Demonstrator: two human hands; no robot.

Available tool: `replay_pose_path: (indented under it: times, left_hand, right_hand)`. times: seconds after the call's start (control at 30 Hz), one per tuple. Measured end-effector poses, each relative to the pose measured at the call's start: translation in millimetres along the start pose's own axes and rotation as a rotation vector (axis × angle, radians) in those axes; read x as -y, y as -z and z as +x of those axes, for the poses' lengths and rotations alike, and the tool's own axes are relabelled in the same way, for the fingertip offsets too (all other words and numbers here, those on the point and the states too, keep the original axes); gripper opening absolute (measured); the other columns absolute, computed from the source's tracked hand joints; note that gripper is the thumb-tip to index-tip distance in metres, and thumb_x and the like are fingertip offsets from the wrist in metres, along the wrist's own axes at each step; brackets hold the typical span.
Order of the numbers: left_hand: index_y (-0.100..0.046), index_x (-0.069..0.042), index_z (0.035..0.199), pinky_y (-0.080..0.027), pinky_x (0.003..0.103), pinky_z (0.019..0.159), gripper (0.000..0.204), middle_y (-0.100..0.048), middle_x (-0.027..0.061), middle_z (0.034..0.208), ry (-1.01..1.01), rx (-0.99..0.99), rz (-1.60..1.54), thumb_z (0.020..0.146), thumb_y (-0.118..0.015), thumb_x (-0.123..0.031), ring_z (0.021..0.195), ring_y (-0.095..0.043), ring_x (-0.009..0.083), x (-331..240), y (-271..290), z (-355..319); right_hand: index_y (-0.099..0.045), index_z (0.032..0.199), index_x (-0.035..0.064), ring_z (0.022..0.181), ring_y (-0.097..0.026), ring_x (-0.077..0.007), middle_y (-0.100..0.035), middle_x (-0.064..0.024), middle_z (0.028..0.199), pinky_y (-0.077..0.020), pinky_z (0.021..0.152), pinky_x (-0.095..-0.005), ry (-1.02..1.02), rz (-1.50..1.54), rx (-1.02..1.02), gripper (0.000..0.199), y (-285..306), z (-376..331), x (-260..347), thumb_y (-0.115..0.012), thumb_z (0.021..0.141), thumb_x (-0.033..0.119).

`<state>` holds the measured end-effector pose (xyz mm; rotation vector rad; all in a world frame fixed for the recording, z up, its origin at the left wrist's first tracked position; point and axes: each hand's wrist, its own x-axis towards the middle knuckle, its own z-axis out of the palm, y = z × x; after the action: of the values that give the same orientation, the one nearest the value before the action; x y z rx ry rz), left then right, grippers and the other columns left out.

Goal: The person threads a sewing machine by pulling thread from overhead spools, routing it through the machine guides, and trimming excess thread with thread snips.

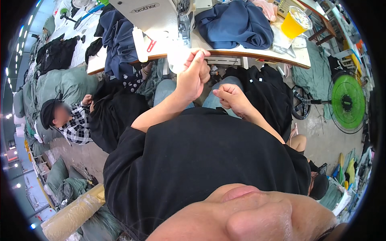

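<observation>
My left hand (194,75) is raised in front of the table edge, just below the brightly lit needle area of a white sewing machine (140,15). Its fingers are curled closed, thumb against the forefinger. Lower and to the right, above my lap, my right hand (234,99) is closed in a pinch too. Whatever either hand holds, if anything, is too small to make out. Dark blue cloth (237,25) lies bunched right of the machine, and more blue cloth (118,42) hangs over the edge at left. Red thread snips (151,45) lie beside a white bottle-like object (140,44).
A cup of orange drink (295,23) stands near the table's right end. Black cloth (267,94) is piled beside my right leg. A green fan (346,103) stands at right. On the left a co-worker (76,124) handles black cloth (116,106); another person (319,182) is at lower right.
</observation>
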<state>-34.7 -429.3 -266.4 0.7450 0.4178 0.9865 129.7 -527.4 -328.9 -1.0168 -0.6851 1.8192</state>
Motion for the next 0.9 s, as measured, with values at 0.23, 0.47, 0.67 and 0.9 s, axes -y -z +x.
replay_pose_path:
  times: [0.23, 0.47, 0.67, 0.9]
  left_hand:
    - [-0.056, -0.01, 0.108, -0.016, 0.025, 0.045, 0.016, -0.022, -0.0082, 0.058, 0.196, 0.078, -0.054, 0.111, -0.048, -0.023, 0.048, -0.018, 0.0048, -7, 14, -15]
    - [-0.065, -0.007, 0.11, -0.037, 0.022, 0.055, 0.016, -0.053, -0.003, 0.071, -0.379, 0.146, 0.915, 0.11, -0.05, -0.014, 0.058, -0.043, 0.004, -12, 9, -8]
    - [-0.064, -0.003, 0.109, -0.049, 0.032, 0.062, 0.012, -0.066, 0.0108, 0.08, -0.474, 0.202, 1.206, 0.104, -0.055, -0.007, 0.061, -0.062, 0.0207, -47, -21, -8]
    - [-0.063, -0.003, 0.112, -0.05, 0.045, 0.061, 0.023, -0.066, 0.0177, 0.074, -0.398, 0.368, 1.413, 0.092, -0.053, 0.002, 0.067, -0.067, 0.038, -44, -22, 7]
  right_hand:
    - [-0.059, 0.08, 0.0065, 0.07, -0.042, -0.003, -0.053, 0.0074, 0.076, -0.0392, 0.061, -0.0237, 0.402, -0.625, 0.058, 0.026, 29, 33, 35, -0.069, 0.101, 0.019]
    - [-0.065, 0.115, -0.0011, 0.077, -0.057, -0.0085, -0.063, -0.0012, 0.089, -0.0495, 0.073, -0.0256, 0.525, -0.091, 0.07, 0.026, -75, 54, 138, -0.062, 0.105, 0.023]
    - [-0.066, 0.113, 0.0003, 0.057, -0.037, -0.0045, -0.046, 0.0053, 0.071, -0.0326, 0.051, -0.0214, 0.348, 0.099, 0.257, 0.023, -79, 75, 158, -0.062, 0.105, 0.022]
    - [-0.067, 0.111, 0.0017, 0.055, -0.03, 0.0009, -0.043, 0.0106, 0.069, -0.0236, 0.048, -0.0183, 0.431, -0.132, 0.092, 0.02, -71, 69, 151, -0.064, 0.104, 0.02]
